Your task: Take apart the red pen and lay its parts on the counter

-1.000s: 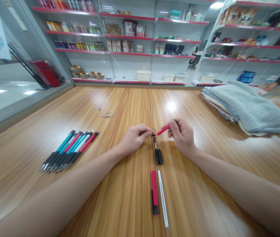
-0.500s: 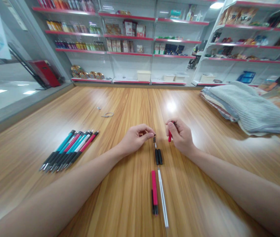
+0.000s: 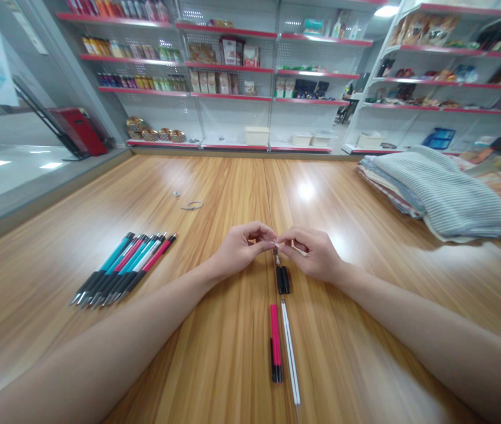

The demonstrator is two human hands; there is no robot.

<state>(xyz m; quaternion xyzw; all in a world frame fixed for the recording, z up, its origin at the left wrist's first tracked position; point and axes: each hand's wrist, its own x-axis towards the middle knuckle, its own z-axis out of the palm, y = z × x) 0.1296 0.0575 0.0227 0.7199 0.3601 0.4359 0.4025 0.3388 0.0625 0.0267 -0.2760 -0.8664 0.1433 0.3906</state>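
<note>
**Hands meet over a thin white pen part**

Head view: the left hand (image 3: 238, 252) and right hand (image 3: 312, 253) now touch at the fingertips, where half a second ago they were apart. Both pinch a thin white refill (image 3: 292, 248) between them; it slants toward the right palm. The red barrel the right hand gripped earlier no longer shows. Just below the hands on the wooden surface (image 3: 215, 188) lie two black grips (image 3: 282, 280), then a red-and-black pen (image 3: 275, 344) beside a white refill tube (image 3: 291, 353), unmoved. Well out beyond the left hand sits a row of pens (image 3: 124, 268). Past the right hand lies folded cloth (image 3: 440, 191).
</note>
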